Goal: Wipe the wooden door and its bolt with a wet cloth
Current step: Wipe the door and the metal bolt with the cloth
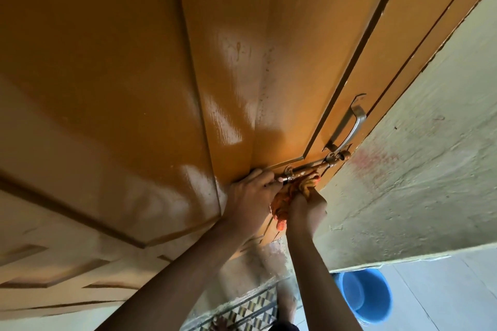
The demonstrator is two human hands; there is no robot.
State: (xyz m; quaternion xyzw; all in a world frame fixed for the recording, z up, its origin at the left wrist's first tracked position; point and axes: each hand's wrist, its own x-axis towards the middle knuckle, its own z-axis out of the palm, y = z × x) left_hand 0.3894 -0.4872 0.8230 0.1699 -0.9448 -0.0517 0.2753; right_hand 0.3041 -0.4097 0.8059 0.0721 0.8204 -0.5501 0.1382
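Hands up at the lock rail, close together! Left hand curls its fingers round the near end of the paint-smeared metal sliding bolt, gripping it. Right hand clutches a bunched orange wet cloth and presses it up against the underside of the bolt's rod, a tail of cloth dangling between the two wrists. Glossy ochre-painted wooden door fills the view, streaked with shiny wet patches on its panels. Just above the bolt sits a silver metal pull handle fixed to the door's edge. Beside it, rough pale plastered wall. Down below, a round blue plastic bucket stands on the light tiled floor.
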